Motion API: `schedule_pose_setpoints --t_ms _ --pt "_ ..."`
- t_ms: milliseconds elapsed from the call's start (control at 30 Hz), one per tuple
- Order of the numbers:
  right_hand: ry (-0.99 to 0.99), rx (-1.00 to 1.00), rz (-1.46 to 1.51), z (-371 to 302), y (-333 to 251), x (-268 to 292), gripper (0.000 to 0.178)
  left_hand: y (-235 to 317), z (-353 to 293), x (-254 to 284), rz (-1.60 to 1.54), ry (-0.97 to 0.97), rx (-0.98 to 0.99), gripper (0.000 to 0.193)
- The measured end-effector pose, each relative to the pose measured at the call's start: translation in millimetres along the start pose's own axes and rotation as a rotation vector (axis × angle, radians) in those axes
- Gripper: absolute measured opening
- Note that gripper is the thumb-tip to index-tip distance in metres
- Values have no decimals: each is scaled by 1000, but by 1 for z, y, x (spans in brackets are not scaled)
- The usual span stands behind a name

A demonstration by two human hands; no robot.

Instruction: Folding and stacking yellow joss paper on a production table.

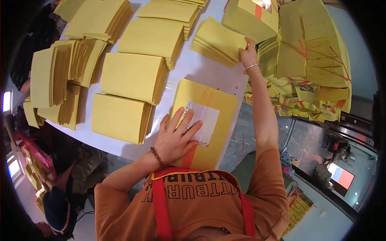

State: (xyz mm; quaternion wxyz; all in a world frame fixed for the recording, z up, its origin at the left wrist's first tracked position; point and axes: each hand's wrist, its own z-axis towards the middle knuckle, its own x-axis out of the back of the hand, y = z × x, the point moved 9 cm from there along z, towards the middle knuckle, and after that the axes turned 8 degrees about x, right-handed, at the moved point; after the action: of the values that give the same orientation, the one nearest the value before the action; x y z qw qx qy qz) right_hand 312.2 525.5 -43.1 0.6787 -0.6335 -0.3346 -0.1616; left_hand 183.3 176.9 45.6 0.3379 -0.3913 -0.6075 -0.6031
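Observation:
My left hand (175, 138) lies with fingers spread on a yellow paper sheet (227, 104) at the table's near edge. That sheet bears a pale square patch (210, 120), silvery glitter along its left side, and an orange-red strip below. Farther off to the right, my right hand (249, 55) pinches the right corner of a fanned stack of yellow paper (219, 38). The stack rests on the white table (183, 66), beside a tall yellow paper block (249, 20) with a red band. Part of my grip is hidden behind my fingers.
Several yellow paper stacks (132, 74) cover the left and far table. On the right are bundled yellow papers (325, 52) with red ties. One person (60, 205) is at lower left; another person's dark sleeve (30, 52) shows at upper left.

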Motion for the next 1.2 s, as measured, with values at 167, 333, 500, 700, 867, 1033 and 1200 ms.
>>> schedule_pose_setpoints --t_ms 167,333,500,700,867,1033,1200 --pt "112 283 -455 -15 -30 -4 37 -2 1 2 -38 16 -1 58" --pt "272 506 -685 -36 -86 4 31 -4 1 1 -84 26 8 58" --pt "-76 471 -760 -52 -101 -33 47 -6 -3 -1 -125 50 15 59" --pt "30 730 -758 -53 -84 -48 52 -4 -2 3 -137 62 -5 60" --pt "86 814 -787 -62 -77 -58 50 -5 -5 2 -137 59 -1 60" --pt "45 777 -673 -69 -78 -60 53 -2 -10 -1 -121 68 -4 60" --pt "-130 564 -872 -58 -71 -58 63 -3 -3 -5 -57 77 -28 59"
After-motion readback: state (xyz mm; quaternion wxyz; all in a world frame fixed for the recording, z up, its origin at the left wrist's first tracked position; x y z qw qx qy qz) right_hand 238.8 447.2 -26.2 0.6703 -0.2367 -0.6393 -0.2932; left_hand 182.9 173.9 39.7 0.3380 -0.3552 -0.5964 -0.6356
